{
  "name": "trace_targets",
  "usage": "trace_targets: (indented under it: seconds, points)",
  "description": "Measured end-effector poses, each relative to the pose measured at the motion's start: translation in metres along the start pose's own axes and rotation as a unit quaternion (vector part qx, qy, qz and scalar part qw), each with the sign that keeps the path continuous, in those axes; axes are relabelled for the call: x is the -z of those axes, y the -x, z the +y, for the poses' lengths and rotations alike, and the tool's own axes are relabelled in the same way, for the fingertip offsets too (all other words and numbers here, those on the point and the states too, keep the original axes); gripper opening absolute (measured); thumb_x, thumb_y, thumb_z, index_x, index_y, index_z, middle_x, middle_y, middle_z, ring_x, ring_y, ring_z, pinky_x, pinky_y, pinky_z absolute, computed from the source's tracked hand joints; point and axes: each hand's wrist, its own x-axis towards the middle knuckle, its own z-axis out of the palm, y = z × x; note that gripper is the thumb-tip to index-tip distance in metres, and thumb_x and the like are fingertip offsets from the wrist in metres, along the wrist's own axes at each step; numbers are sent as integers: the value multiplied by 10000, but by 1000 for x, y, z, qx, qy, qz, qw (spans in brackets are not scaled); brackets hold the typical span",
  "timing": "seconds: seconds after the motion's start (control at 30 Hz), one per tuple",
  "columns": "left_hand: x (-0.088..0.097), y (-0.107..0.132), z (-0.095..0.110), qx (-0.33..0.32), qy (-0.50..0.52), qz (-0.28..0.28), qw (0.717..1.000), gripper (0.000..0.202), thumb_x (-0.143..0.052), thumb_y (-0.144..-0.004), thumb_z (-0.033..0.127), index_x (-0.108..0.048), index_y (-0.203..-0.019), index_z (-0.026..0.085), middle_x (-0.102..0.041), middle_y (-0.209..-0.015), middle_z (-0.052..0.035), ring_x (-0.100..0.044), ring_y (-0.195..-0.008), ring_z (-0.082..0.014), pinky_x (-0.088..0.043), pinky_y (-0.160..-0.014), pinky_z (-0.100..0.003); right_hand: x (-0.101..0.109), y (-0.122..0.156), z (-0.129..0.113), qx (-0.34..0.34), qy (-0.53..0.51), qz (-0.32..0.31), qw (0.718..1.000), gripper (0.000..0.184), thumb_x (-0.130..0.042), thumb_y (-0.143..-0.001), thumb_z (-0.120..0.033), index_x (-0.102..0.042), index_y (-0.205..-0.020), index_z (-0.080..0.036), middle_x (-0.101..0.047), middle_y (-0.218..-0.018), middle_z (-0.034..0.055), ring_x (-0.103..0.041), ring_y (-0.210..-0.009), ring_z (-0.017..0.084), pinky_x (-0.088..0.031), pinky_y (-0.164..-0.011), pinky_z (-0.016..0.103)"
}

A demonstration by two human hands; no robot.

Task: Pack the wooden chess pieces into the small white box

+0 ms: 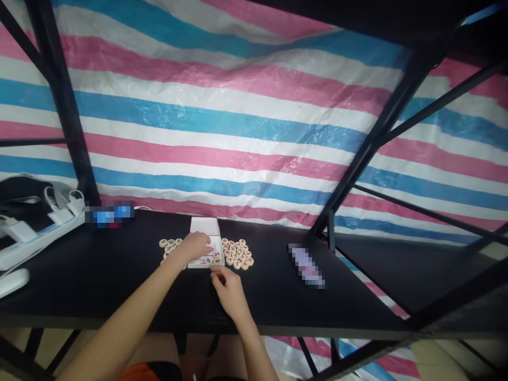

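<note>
Chess pieces (237, 263), small round discs, lie on the black desk (273, 307) in 2 groups, with a few more inside an open white box (220, 244) between them. Red-marked discs sit just right of the box; dark-marked discs lie to its left, partly hidden by the left forearm (130, 307). The box's lid (204, 226) is folded back on the far side.

The left hand (195, 247) reaches over the box, fingers stretched into it; whether they pinch a disc I cannot tell. The right hand (229, 288) is loosely curled at the near right edge of the box, its fingertips at the rim; whether they grip it is unclear.

Each disc looks light, hard and smooth, so it could slide from a careless pinch; thumb and finger on opposite sides of its round edge should suit. The box seems thin and light, best steadied by its near wall.
</note>
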Motion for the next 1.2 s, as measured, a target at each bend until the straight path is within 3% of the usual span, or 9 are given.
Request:
trace_targets:
  seconds: [0.1, 0.2, 0.33, 0.43, 0.63, 0.7, 0.83, 1.0, 1.2]
  points:
    - [-9, -10, 13, -2, -2, -34, 999, 204, -597, -706, 320, -679, -577, 185, -706, -647, -74, -646, -746, -246, -415, -671, -280, 1, -2, 1, -18, -12, 36, 999, 197, -474, -800, -185, -667, -840, -191, -693, -796, 32, -638, -720, 172, -490, -708, 266]
    - [-16, -11, 14, 3, 6, -60, 998, 219, -614, -684, 310, -632, -512, 174, -651, -525, -36, -620, -619, -205, -400, -598, -257, 1, -2, 0, -25, -10, 43, 999, 197, -468, -793, -181, -663, -817, -187, -688, -764, 24, -629, -691, 166, -484, -695, 257]
    - [-21, -14, 12, 12, 31, -58, 998, 84, -640, -662, 255, -663, -668, 174, -659, -584, 1, -590, -546, -156, -391, -550, -227, 1, -1, -2, -24, -5, 36, 999, 185, -472, -795, -183, -658, -799, -188, -678, -742, 22, -621, -671, 164, -472, -669, 253]
    - [-18, -13, 13, 3, 55, -24, 998, 125, -639, -655, 171, -664, -778, 177, -686, -716, -13, -613, -643, -171, -409, -590, -227, 0, -1, -1, -24, -3, 35, 999, 185, -467, -803, -189, -651, -794, -188, -671, -745, 25, -620, -680, 167, -467, -667, 256]
    - [-20, 32, 17, -28, 137, 64, 988, 214, -522, -828, 243, -651, -989, 185, -660, -966, -55, -607, -840, -172, -445, -749, -239, 2, -3, 0, -27, -10, 74, 997, 130, -512, -777, -209, -588, -878, -182, -644, -838, 36, -598, -685, 160, -463, -634, 256]
    - [-31, 55, 13, -56, 225, 91, 969, 215, -502, -847, 267, -690, -924, 199, -657, -901, -46, -603, -824, -181, -449, -753, -258, 4, -2, -4, -14, -36, 37, 999, 172, -514, -780, -203, -575, -940, -187, -648, -886, 36, -597, -689, 151, -455, -602, 239]
    - [-56, 87, 0, -19, 340, 117, 933, 206, -556, -811, 294, -712, -907, 200, -663, -876, -48, -610, -825, -194, -462, -762, -282, 6, 1, -12, 27, -57, -90, 994, 167, -511, -817, -203, -612, -951, -202, -669, -806, 5, -590, -680, 139, -444, -629, 229]
    - [-65, 96, -3, 45, 427, 131, 894, 297, -589, -771, 321, -648, -1018, 168, -675, -767, -30, -626, -715, -185, -490, -685, -281, 5, 3, -10, -8, -63, -92, 994, 126, -548, -834, -292, -623, -843, -191, -654, -731, -4, -565, -625, 132, -413, -590, 221]
    - [-59, 96, -2, 24, 454, 93, 886, 214, -569, -794, 314, -667, -921, 172, -710, -873, -49, -644, -808, -196, -486, -757, -283, 4, 3, -7, -52, -115, -67, 990, 139, -556, -833, -319, -590, -819, -185, -643, -673, -11, -573, -613, 133, -420, -596, 220]
